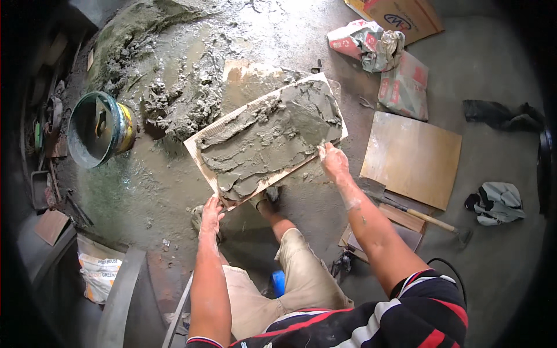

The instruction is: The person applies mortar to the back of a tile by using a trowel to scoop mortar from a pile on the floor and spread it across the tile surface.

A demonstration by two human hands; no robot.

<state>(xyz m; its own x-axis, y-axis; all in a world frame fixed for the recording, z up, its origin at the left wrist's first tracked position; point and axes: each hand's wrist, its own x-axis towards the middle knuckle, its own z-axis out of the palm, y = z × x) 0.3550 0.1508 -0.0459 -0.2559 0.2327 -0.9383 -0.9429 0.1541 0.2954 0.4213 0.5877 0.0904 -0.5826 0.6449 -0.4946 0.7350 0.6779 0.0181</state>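
Note:
A tile (191, 148) is tilted in front of me, its pale ribbed back facing up. Wet grey mortar (243, 153) covers most of that back in an uneven layer. My left hand (211, 214) grips the tile's near left corner, fingers pressed at the edge. At the near right edge, my right hand (334, 162) is closed on a trowel (310, 124). Its blade seems to lie flat on the mortar, smeared the same grey, so its outline is hard to make out; the handle is hidden in my fist.
A mortar heap (180, 104) spreads across the floor beyond a bucket (98, 130) at left. To the right lie a tan tile (412, 156), a wooden-handled tool (426, 218), cement bags (404, 87), a cardboard box (406, 20) and a crumpled cloth (496, 203).

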